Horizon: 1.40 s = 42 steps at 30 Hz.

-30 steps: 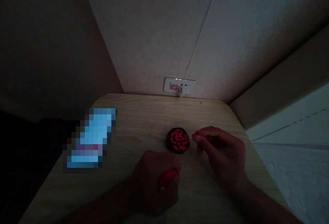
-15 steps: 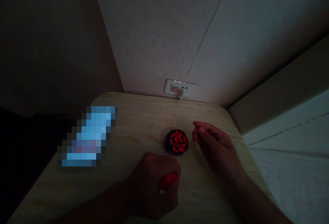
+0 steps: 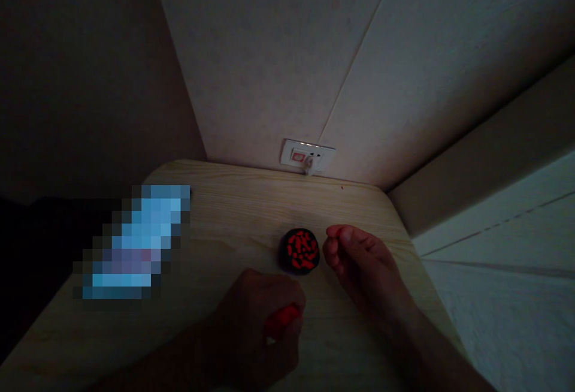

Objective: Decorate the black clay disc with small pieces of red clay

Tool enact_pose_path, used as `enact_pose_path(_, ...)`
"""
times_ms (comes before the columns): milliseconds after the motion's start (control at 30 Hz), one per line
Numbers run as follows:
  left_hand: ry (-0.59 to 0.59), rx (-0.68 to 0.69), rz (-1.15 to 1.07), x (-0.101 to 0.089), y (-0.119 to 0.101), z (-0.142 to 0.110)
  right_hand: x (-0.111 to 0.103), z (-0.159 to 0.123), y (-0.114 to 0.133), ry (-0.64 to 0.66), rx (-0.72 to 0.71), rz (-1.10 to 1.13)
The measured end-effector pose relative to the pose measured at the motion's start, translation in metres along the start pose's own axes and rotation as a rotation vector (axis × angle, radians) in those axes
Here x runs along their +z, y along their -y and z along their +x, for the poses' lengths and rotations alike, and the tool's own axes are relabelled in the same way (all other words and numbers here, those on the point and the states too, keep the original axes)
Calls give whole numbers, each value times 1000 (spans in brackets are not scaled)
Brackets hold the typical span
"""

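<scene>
On the table, the black disc lies just beside your right hand's pinched fingertips; your left hand grips the red lump.

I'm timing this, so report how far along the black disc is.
Done: red bits cover much of the black disc. In hand: the left hand grips a red lump; the right hand seemingly pinches a small red piece. Left: black gaps show between bits; whether they need filling, I cannot tell.
</scene>
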<state>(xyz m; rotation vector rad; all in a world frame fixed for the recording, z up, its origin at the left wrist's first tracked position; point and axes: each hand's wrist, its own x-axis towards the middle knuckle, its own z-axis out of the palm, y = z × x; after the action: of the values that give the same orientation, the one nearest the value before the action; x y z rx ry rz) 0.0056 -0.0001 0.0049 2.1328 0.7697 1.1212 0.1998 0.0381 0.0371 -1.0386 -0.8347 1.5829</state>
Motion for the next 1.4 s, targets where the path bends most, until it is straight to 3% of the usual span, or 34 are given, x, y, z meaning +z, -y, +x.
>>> enact_pose_path(233, 16, -19, 13, 0, 1, -2, -3, -1, -1, 112, 17, 87)
enact_pose_path(500, 2, -5, -16, 1, 4, -2, -2, 0, 0, 40, 87, 88)
enact_pose_path(933, 7, -1, 12, 1, 2, -2, -10, 7, -3, 14, -4, -17)
enact_pose_path(1233, 165, -41, 73, 5, -1, -5, -9, 8, -5, 8, 8, 24)
enact_pose_path(1400, 195, -32, 110, 5, 0, -5, -11, 7, -6, 43, -37, -34)
